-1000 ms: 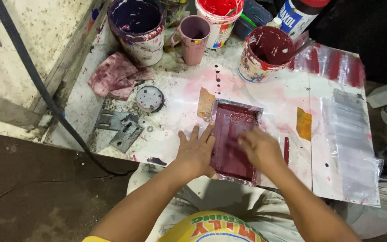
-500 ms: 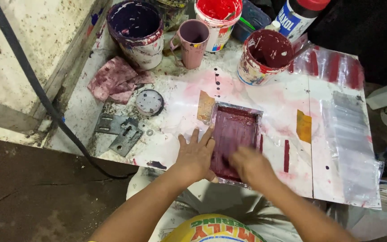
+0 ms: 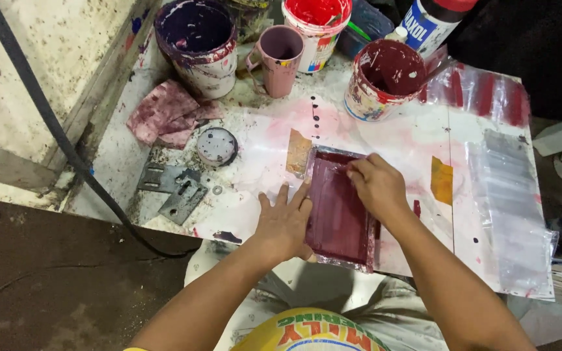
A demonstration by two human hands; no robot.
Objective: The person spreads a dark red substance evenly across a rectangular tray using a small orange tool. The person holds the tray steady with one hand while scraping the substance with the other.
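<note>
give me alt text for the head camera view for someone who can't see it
A person's left hand presses flat beside a small maroon-inked screen frame while the right hand rests on its far end. Paint tubs stand behind on the stained table.

Head view, steeply down, close

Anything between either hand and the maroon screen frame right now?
Nothing visible. The left hand lies flat on the left edge of the maroon screen frame, and the right hand is already inside it at the far end, closed on something too hidden to identify. The paint tubs stand farther back.
</note>
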